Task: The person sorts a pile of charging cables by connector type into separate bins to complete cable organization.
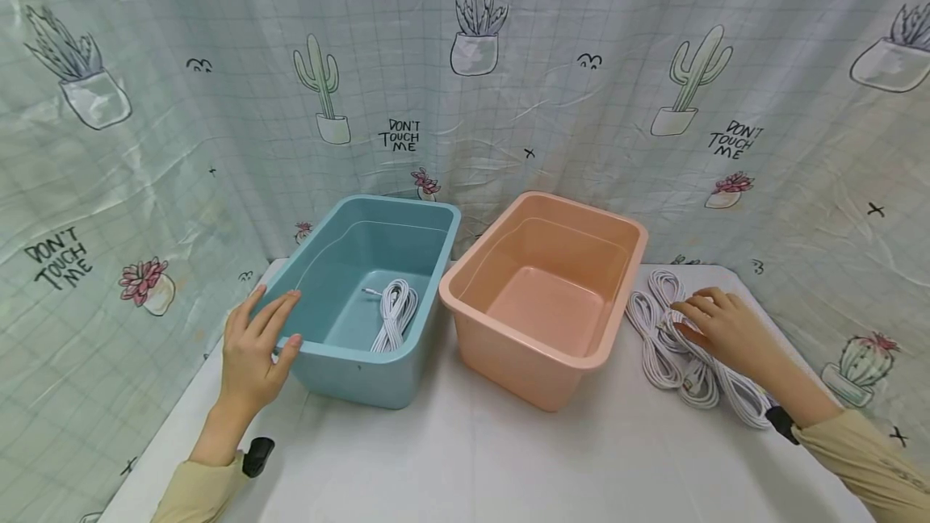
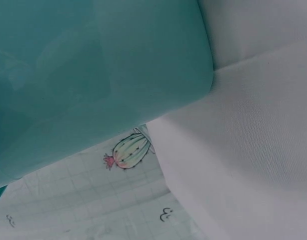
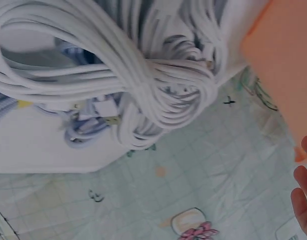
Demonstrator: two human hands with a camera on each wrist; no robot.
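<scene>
My left hand (image 1: 254, 353) is at the left front rim of a blue plastic bin (image 1: 429, 361), its fingers spread and overlapping the rim. Inside that bin lies a bundled white cable (image 1: 395, 309). Over at the right, my right hand (image 1: 730, 333) hovers above a group of coiled white cables (image 1: 661, 353), with its fingers bent loosely downward. The right wrist view has the looped cables (image 3: 138, 80) close to the camera, and fingertips (image 3: 304, 182) at the right edge with nothing between them. No left fingers show in the left wrist view, only the bin's wall (image 2: 103, 60).
An orange bin (image 1: 508, 345) stands between the blue bin and the cables, with nothing inside it. Both bins are on a white table (image 1: 465, 466). A curtain (image 1: 465, 119) printed with cacti hangs behind and along the sides.
</scene>
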